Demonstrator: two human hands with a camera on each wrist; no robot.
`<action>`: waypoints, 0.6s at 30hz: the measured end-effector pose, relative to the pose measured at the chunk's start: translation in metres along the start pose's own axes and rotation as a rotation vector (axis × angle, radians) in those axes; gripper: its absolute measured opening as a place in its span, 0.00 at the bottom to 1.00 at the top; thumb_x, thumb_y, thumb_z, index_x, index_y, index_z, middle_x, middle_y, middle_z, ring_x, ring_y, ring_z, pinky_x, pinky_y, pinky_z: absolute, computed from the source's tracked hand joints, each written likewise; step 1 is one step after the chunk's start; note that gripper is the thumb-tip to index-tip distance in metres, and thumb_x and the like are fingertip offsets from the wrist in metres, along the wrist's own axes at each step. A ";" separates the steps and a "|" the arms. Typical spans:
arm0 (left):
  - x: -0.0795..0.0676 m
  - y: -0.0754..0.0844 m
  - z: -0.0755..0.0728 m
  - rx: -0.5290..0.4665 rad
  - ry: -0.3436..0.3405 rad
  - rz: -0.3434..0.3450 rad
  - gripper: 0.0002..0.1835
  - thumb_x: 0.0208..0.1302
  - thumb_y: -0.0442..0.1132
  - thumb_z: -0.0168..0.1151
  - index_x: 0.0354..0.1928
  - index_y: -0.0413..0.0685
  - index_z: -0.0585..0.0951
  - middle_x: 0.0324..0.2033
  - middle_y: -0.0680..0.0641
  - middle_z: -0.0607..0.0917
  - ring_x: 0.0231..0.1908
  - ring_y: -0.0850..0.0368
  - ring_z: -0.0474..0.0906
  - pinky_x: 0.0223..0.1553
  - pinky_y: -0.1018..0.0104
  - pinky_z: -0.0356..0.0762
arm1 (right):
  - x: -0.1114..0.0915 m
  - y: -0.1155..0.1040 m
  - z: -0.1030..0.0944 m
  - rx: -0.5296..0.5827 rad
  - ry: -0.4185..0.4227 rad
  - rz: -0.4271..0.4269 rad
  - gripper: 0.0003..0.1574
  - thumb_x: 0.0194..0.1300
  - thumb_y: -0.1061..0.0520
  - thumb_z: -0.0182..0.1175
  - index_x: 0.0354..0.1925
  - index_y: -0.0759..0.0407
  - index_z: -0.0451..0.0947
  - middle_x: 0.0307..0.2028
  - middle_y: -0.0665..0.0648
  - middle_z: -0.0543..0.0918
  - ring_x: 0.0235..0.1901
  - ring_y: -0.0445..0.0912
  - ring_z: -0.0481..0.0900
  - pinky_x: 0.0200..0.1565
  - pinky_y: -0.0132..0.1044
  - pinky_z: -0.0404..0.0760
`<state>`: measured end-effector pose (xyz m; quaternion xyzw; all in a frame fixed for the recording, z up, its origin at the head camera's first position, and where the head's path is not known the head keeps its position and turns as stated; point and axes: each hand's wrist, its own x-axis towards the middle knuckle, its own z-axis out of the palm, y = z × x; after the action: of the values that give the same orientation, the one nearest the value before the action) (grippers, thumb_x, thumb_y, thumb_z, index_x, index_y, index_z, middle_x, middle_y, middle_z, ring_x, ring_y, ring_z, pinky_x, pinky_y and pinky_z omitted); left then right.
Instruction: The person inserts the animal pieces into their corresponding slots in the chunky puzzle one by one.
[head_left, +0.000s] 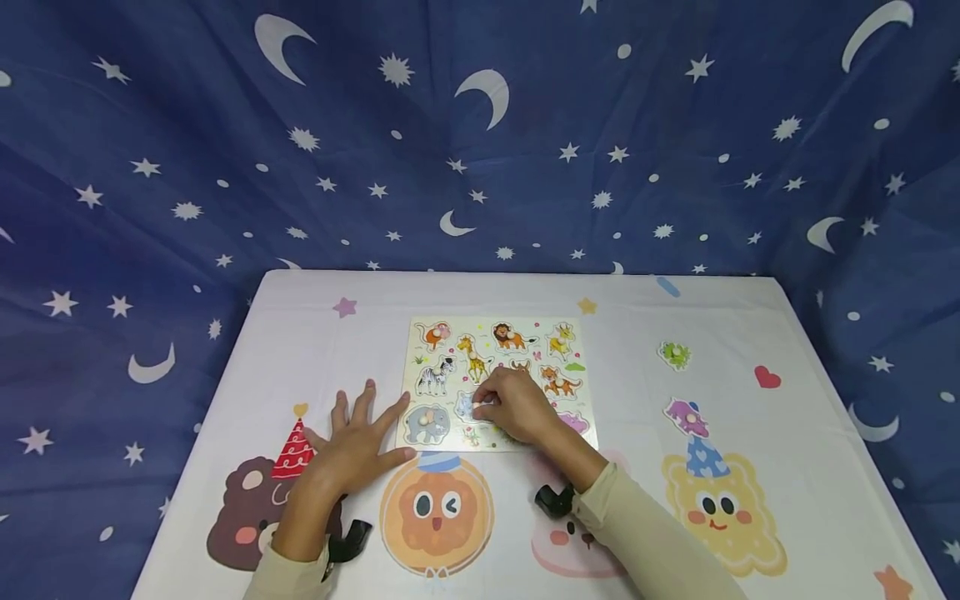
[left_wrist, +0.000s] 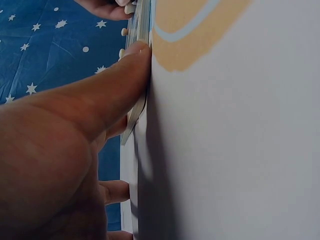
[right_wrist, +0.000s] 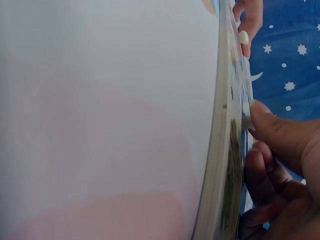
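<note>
A wooden animal peg puzzle board (head_left: pixel 525 433) lies on the table, with a zebra, giraffe, lion, elephant and other animals on it. My right hand (head_left: pixel 519 406) reaches over its lower middle and pinches the small knob (right_wrist: pixel 247 122) of a pale blue animal puzzle piece (head_left: pixel 463 407) between thumb and forefinger. The piece is partly hidden by the fingers, and its animal is unclear. Spread wide, my left hand (head_left: pixel 354 454) rests at the board's lower left corner. Its thumb (left_wrist: pixel 122 75) touches the board's near edge, and one fingertip lies by the elephant piece (head_left: pixel 426 425).
To the right of the board, a green animal piece (head_left: pixel 676 355) and a purple one (head_left: pixel 687 416) lie loose on the printed white tablecloth (head_left: pixel 300 333). Behind the table hangs a dark blue cloth (head_left: pixel 540 208) with moons and stars.
</note>
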<state>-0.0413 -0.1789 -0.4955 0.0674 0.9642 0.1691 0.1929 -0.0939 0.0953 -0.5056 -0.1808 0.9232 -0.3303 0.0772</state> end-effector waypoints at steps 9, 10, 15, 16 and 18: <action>0.001 -0.001 0.002 0.004 0.015 0.002 0.47 0.59 0.66 0.68 0.79 0.71 0.61 0.81 0.33 0.44 0.75 0.16 0.31 0.50 0.05 0.27 | -0.013 0.017 -0.026 0.099 0.056 -0.059 0.07 0.58 0.55 0.76 0.36 0.52 0.90 0.29 0.45 0.81 0.28 0.37 0.73 0.33 0.30 0.74; 0.001 -0.001 0.002 0.004 0.016 0.002 0.47 0.59 0.66 0.68 0.79 0.71 0.61 0.81 0.33 0.44 0.75 0.16 0.31 0.50 0.05 0.27 | -0.015 0.021 -0.030 0.104 0.072 -0.060 0.07 0.58 0.55 0.76 0.37 0.52 0.90 0.30 0.45 0.82 0.28 0.38 0.74 0.32 0.30 0.75; 0.001 -0.001 0.002 0.007 0.022 0.005 0.47 0.59 0.66 0.68 0.79 0.71 0.61 0.81 0.33 0.44 0.75 0.15 0.31 0.49 0.05 0.28 | -0.027 0.040 -0.059 0.123 0.154 -0.005 0.09 0.58 0.56 0.76 0.39 0.54 0.90 0.34 0.48 0.86 0.32 0.40 0.78 0.35 0.33 0.78; 0.000 -0.001 0.001 0.006 0.022 0.004 0.47 0.59 0.65 0.68 0.79 0.71 0.61 0.81 0.33 0.44 0.75 0.15 0.31 0.49 0.05 0.28 | -0.030 0.045 -0.064 0.121 0.168 0.012 0.10 0.59 0.55 0.76 0.40 0.54 0.90 0.35 0.48 0.86 0.33 0.41 0.79 0.36 0.33 0.79; 0.000 -0.001 0.001 0.006 0.021 0.004 0.46 0.59 0.65 0.68 0.79 0.71 0.61 0.81 0.33 0.44 0.75 0.15 0.31 0.49 0.05 0.28 | -0.036 0.057 -0.076 0.114 0.198 0.054 0.11 0.60 0.54 0.75 0.42 0.53 0.90 0.36 0.49 0.87 0.35 0.42 0.80 0.38 0.35 0.78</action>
<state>-0.0410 -0.1794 -0.4972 0.0680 0.9665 0.1672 0.1825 -0.0971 0.1942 -0.4821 -0.1179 0.9105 -0.3964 0.0048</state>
